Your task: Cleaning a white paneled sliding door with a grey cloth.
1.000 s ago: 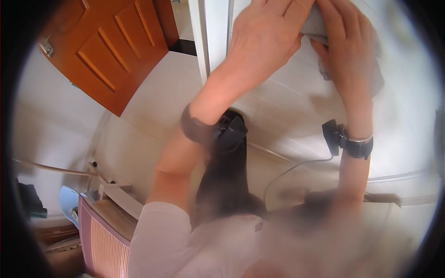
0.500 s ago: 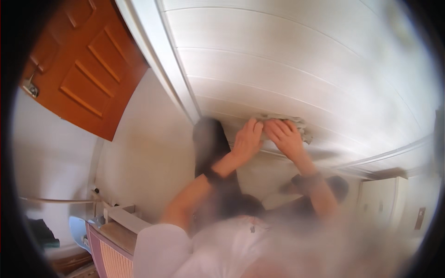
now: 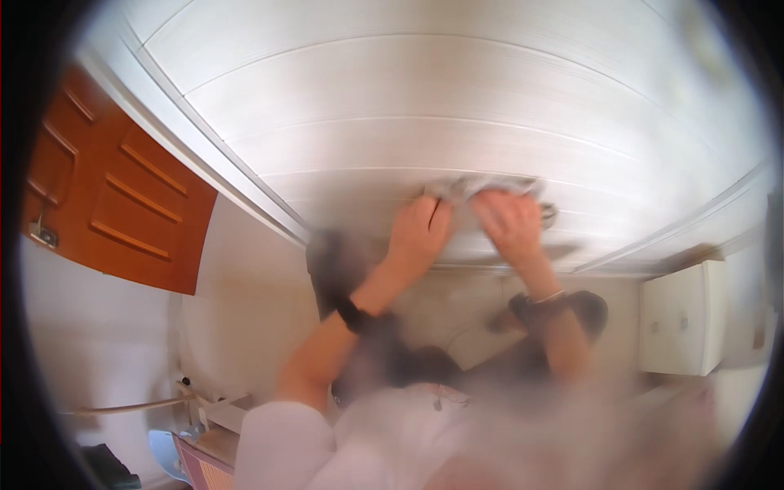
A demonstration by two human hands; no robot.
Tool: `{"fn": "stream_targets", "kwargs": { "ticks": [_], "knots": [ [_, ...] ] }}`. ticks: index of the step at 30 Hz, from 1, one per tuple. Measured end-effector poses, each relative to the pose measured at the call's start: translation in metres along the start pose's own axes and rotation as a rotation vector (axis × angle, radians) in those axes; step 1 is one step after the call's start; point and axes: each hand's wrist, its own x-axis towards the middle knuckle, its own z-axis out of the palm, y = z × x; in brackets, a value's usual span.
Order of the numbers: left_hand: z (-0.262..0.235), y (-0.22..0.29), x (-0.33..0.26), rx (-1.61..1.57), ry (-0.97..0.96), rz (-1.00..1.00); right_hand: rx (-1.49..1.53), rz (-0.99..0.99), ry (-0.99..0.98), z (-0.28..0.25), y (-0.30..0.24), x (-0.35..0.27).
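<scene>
Left hand [image 3: 418, 231], right hand [image 3: 510, 224] pressing grey cloth [image 3: 482, 187], white panelled ceiling [image 3: 425, 106]

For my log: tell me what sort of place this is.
Probably a room in a home: a brown panelled wooden door, white panelled boards, a small white cabinet. Both hands press a grey cloth against the boards.

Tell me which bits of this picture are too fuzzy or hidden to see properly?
- Grey cloth, head view: mostly covered by the left hand and right hand; motion blur hides its shape.
- Small dark thing beside the right hand: blurred, cannot be identified.
- Lower right of the view: a smeared blur hides whatever is there.
- Brown door: cut off by the round rim.
</scene>
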Motion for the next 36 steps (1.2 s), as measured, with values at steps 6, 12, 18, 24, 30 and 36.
{"fn": "stream_targets", "kwargs": {
  "ticks": [6, 12, 18, 24, 30, 36],
  "knots": [
    [0.000, -0.001, -0.062, -0.010, -0.258, -0.181, 0.097, 0.015, -0.204, 0.025, -0.040, -0.039],
    [-0.064, -0.028, -0.024, 0.130, -0.093, -0.202, 0.213, 0.170, -0.044, 0.021, -0.069, 0.055],
    [-0.061, -0.036, -0.044, 0.162, -0.150, -0.376, 0.289, 0.129, -0.035, 0.030, -0.086, 0.067],
    [0.001, 0.033, 0.002, 0.122, -0.187, -0.069, 0.057, 0.306, -0.018, -0.010, -0.024, -0.010],
    [0.002, 0.038, 0.006, 0.010, -0.214, -0.172, 0.020, 0.295, -0.055, -0.018, -0.024, 0.001],
    [-0.079, -0.042, -0.027, 0.160, -0.147, -0.279, 0.310, 0.248, -0.029, 0.048, -0.115, 0.074]
  ]
}}
